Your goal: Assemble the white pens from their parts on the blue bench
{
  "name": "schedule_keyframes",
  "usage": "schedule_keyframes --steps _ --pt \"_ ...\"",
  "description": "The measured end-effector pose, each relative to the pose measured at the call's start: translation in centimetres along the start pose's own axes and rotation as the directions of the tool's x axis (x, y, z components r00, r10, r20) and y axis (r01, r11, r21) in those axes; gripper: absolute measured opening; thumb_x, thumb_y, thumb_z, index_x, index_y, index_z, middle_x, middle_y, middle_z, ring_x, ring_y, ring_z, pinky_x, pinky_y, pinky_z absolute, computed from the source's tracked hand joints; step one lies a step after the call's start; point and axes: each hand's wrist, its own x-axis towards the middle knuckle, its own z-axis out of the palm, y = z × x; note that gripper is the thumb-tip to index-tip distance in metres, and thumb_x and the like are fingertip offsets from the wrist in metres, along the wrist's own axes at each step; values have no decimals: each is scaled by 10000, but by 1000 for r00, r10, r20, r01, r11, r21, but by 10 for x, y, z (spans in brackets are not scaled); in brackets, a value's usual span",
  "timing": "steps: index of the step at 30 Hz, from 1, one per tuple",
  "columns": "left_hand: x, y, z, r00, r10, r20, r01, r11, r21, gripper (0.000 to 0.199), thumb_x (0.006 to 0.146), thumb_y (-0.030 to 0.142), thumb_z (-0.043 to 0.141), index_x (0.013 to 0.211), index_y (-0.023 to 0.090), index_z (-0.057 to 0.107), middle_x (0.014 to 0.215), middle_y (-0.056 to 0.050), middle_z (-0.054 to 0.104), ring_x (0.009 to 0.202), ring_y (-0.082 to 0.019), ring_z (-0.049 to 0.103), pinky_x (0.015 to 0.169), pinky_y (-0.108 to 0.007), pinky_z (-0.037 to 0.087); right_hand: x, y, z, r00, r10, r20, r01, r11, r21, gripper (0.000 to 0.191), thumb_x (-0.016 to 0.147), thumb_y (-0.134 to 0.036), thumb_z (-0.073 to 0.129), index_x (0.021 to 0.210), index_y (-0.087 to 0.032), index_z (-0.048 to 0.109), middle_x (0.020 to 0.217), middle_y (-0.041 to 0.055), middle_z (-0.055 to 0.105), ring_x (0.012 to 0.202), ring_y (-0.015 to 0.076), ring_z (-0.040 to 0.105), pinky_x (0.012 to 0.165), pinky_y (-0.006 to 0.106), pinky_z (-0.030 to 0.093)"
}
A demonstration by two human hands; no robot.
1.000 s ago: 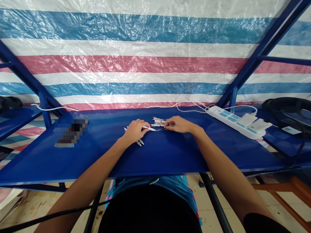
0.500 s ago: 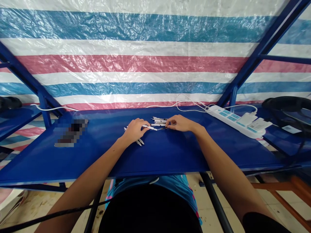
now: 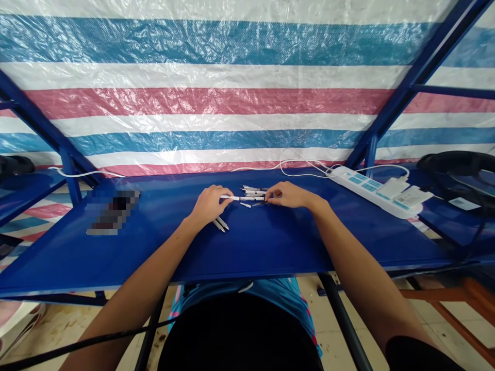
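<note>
Holding a slim white pen barrel (image 3: 231, 197) between the thumb and fingers of our left hand (image 3: 211, 202), we see it lying nearly level above the middle of the blue table (image 3: 247, 242), its right end close to a row of pens (image 3: 253, 192). Those pens are white with dark parts, lying side by side and pointing left and right. Just on their near side rest a short white piece (image 3: 245, 205) and a thin dark piece (image 3: 259, 204), both slender. Our right hand (image 3: 286, 195) is at the right end of the row, its fingers curled and its thumb close to the forefinger; we cannot tell whether they pinch the dark piece. Two more white pens (image 3: 221, 224) slant out from under our left hand, tips toward the near right.

Farther right, a white power strip (image 3: 375, 191) with blue socket panels carries white plugs (image 3: 402, 194); the print on one is too small for us to read. A white cable (image 3: 301, 175) loops along the far edge, by the striped sheet (image 3: 232, 103). On the left lies a pixelated dark object (image 3: 114, 211), well apart from our left hand. Blue tabletop stretches from the pens to the near edge, between our forearms.
</note>
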Motion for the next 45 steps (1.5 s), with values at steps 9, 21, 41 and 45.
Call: schedule_keyframes --steps 9,21,41,45 --pt "-3 10 7 993 67 100 -63 997 -49 201 989 274 594 1065 239 777 1045 -66 777 1021 -270 674 943 -404 518 -2 -4 -1 999 -17 -50 17 1000 -12 265 838 -306 582 918 -184 803 695 24 681 624 164 546 660 284 393" --pt "-2 8 11 992 96 83 -95 995 -14 213 987 282 578 1049 248 779 1001 -65 781 992 -272 672 921 -408 522 5 -8 15 988 -105 -109 105 994 -11 258 867 -293 579 938 -191 806 648 6 629 575 147 494 646 275 352" --pt "-3 7 11 992 85 92 -84 996 -21 230 991 300 557 1046 248 775 1022 -61 784 1003 -273 672 928 -410 523 4 -6 10 991 -84 -103 79 996 -52 253 861 -289 575 919 -197 803 651 9 625 589 155 512 660 277 360" --pt "-3 8 11 992 76 97 -74 997 -24 224 991 297 563 1050 247 774 1022 -63 782 1011 -278 673 928 -415 522 4 -6 10 991 -64 -118 61 998 -35 274 873 -297 559 937 -188 803 669 18 639 594 161 521 675 286 369"
